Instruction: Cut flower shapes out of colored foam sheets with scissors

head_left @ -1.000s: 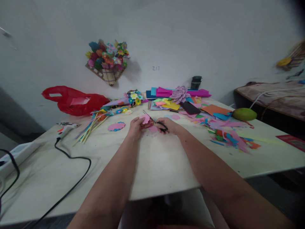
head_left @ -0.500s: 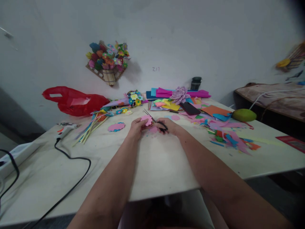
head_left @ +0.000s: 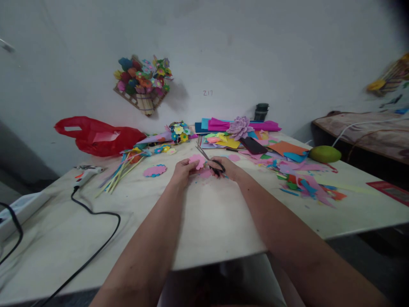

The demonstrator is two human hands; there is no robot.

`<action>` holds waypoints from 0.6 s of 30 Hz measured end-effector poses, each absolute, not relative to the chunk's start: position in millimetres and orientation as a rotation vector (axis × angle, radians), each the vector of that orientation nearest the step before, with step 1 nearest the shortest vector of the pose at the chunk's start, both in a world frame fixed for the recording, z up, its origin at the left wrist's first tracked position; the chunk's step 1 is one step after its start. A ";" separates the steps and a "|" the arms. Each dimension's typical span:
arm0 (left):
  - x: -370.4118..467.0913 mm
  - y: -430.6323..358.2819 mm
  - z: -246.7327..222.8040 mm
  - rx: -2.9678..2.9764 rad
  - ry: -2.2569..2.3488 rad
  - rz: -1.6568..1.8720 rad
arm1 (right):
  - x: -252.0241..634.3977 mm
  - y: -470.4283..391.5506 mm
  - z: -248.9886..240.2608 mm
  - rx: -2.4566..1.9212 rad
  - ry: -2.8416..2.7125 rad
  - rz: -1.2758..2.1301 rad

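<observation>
Between the fingers of my left hand is a pink scalloped paper flower. My right hand grips black-handled scissors by their loops. The scissor blades point up and away, slightly apart, close to the flower's right edge. Beneath both hands lie small pink and blue paper scraps on the table. To the left of my left hand, a pink scalloped piece rests over blue scalloped pieces.
A glue gun with a black cord and a white power strip lie left. Behind are a red plastic bag and paper flowers. To the right are paper scraps, a dark phone and a green fruit.
The scissors have turned a little, with their blades now pointing more steeply upward beside the flower. Both hands keep their holds. The whole view has shifted slightly.
</observation>
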State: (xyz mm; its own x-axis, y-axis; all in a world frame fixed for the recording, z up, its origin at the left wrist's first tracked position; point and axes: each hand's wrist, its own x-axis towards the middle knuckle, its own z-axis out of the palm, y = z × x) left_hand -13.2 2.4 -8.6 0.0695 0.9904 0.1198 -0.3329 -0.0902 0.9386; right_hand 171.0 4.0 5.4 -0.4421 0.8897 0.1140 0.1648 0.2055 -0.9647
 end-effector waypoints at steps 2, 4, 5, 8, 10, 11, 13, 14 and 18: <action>-13.4 1.8 -8.7 1.080 0.839 1.348 | 172.9 5.4 4.3 -0.981 -1.793 1.286; -13.1 0.6 -8.1 1.094 0.840 1.326 | 175.4 7.7 2.1 -0.958 -1.824 1.285; -12.9 -0.2 -7.6 1.104 0.842 1.314 | 176.8 8.9 1.1 -0.942 -1.838 1.293; -12.3 -2.3 -5.7 1.141 0.849 1.278 | 181.2 10.6 0.4 -0.903 -1.873 1.324; -12.0 -3.6 -4.3 1.155 0.859 1.265 | 183.8 9.9 2.0 -0.898 -1.898 1.327; -11.8 -4.3 -3.7 1.158 0.864 1.263 | 185.0 9.2 3.2 -0.903 -1.909 1.324; -11.5 -5.4 -2.7 1.153 0.865 1.267 | 186.8 7.4 5.8 -0.909 -1.934 1.328; -11.4 -5.8 -2.3 1.147 0.860 1.271 | 187.4 6.5 6.9 -0.909 -1.945 1.333; -11.4 -5.0 -2.4 1.123 0.853 1.297 | 188.4 3.3 10.4 -0.891 -1.969 1.348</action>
State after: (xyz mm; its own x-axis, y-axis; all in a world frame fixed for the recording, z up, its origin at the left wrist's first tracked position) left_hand -11.4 -5.0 -2.4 0.1214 0.9863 0.1121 -0.2883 -0.0730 0.9547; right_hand 188.4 3.3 10.4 -0.6046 0.7910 0.0942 0.1984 0.2641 -0.9439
